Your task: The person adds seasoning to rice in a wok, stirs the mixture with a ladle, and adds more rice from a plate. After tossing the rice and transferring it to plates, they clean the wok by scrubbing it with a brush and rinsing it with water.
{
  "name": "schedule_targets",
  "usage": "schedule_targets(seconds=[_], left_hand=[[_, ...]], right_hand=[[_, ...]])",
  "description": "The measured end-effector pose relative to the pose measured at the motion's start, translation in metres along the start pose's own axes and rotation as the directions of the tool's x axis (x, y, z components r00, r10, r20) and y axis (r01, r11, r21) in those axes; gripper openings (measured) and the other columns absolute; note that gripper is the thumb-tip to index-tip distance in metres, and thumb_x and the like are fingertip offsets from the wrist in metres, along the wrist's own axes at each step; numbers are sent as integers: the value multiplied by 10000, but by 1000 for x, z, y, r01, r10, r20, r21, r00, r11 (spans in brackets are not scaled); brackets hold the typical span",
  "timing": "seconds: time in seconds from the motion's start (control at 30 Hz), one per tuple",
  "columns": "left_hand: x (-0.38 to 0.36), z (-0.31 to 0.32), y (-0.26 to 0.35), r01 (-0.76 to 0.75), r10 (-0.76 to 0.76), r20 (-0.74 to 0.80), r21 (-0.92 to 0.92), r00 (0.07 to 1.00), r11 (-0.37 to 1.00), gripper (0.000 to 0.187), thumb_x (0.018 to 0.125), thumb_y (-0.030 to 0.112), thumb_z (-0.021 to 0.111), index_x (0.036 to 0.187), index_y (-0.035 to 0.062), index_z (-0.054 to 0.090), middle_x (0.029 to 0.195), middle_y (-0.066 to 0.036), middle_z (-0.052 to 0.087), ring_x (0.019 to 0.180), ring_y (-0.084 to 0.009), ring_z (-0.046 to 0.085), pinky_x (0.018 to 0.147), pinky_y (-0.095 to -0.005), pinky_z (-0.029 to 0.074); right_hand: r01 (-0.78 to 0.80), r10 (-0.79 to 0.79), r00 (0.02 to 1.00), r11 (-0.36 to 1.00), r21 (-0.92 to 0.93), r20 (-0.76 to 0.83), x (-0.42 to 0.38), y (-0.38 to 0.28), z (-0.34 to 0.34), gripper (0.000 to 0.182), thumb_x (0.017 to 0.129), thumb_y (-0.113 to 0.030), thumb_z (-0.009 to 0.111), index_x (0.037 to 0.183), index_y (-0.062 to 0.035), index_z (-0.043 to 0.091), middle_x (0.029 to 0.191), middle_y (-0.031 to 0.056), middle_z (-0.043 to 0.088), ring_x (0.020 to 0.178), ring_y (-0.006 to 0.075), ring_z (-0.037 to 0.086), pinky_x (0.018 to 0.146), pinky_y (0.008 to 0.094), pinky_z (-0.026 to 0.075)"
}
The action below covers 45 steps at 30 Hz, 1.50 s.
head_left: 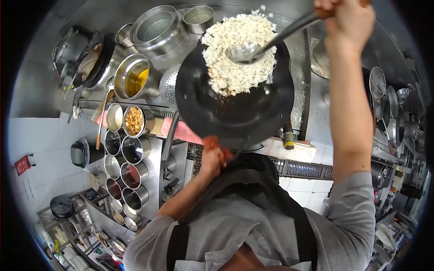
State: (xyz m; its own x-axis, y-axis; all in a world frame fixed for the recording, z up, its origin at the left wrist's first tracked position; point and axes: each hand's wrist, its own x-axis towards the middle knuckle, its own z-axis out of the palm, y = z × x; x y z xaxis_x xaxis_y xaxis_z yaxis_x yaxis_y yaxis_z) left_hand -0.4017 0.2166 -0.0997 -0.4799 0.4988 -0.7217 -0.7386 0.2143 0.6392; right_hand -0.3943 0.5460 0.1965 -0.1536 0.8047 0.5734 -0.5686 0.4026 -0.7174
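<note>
A large black wok (239, 122) stands on the stove in front of me. Fried rice (237, 74) fills its far half, and some grains fly loose above the far rim. My left hand (211, 160) is closed at the wok's near edge, around a red cloth (217, 147); the part of the wok under the cloth is hidden. High at the right, my right hand (348, 27) grips the wooden end of a long metal ladle (289, 31). The ladle's bowl rests on or in the rice.
Left of the wok stand a steel pot of yellow oil (135, 81), a perforated strainer (169, 86) and larger pots (156, 27). Several seasoning containers (131, 174) line the left counter. A small dark bottle (288, 137) is near the wok's right. Strainers (377, 83) hang far right.
</note>
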Motion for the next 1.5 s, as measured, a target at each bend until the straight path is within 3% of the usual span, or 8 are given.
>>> schedule_targets(seconds=[0.47,0.67,0.9,1.0,1.07,1.27,1.4,1.5], left_hand=[[-28,12,22,-2,1,32,3,999,1000,335,769,28,445,1095,77,509,744,-82,560,638,-232,625,388,-328,415],[104,49,69,-19,35,211,-77,977,997,66,792,89,501,739,128,498,584,-13,447,590,-147,516,523,-332,417],[49,19,17,-239,244,14,-148,970,960,184,790,70,470,960,123,515,665,-32,562,613,-157,601,388,-323,381],[103,45,62,-136,152,105,-152,983,979,83,772,65,486,752,130,534,601,-2,501,467,-147,458,417,-291,352],[136,58,80,-66,70,94,-42,993,997,81,785,68,487,780,106,558,637,-18,545,541,-153,507,452,-288,368],[162,57,82,-67,47,221,82,974,994,102,796,89,495,825,60,587,720,-75,620,583,-164,548,450,-291,377],[161,58,81,-85,61,217,101,974,991,104,800,94,495,826,52,586,760,-92,637,577,-169,542,445,-295,382],[163,58,83,-76,58,178,95,982,993,103,802,95,494,836,43,576,802,-110,650,601,-179,569,442,-294,392]], right_hand=[[-25,38,983,997,-75,181,-34,-23,-1,178,800,-23,659,767,-62,488,504,11,442,402,112,428,406,268,352],[-157,168,986,955,-251,22,-50,21,15,190,776,-81,691,808,-59,505,540,15,497,414,103,484,386,245,342],[411,-313,864,891,-193,395,-151,-15,-90,158,773,11,700,775,14,542,819,202,665,727,280,677,703,344,561],[160,257,858,689,-707,445,-226,-41,-143,361,701,6,712,1053,1,630,1343,220,454,1266,365,445,1037,435,372],[-766,773,620,633,-113,131,-292,-21,-188,785,686,38,695,1401,-1,374,1430,193,370,1264,326,446,973,418,450],[-962,968,249,251,104,-33,-287,80,-156,502,854,-155,576,1303,16,430,969,191,662,704,232,654,429,267,455],[-104,720,681,277,-955,135,-270,123,-182,527,804,-120,574,1293,22,434,814,242,644,674,370,643,581,428,527],[321,618,691,201,-926,374,-238,143,-189,645,742,-50,581,1358,0,395,891,256,614,724,412,633,676,471,531]])
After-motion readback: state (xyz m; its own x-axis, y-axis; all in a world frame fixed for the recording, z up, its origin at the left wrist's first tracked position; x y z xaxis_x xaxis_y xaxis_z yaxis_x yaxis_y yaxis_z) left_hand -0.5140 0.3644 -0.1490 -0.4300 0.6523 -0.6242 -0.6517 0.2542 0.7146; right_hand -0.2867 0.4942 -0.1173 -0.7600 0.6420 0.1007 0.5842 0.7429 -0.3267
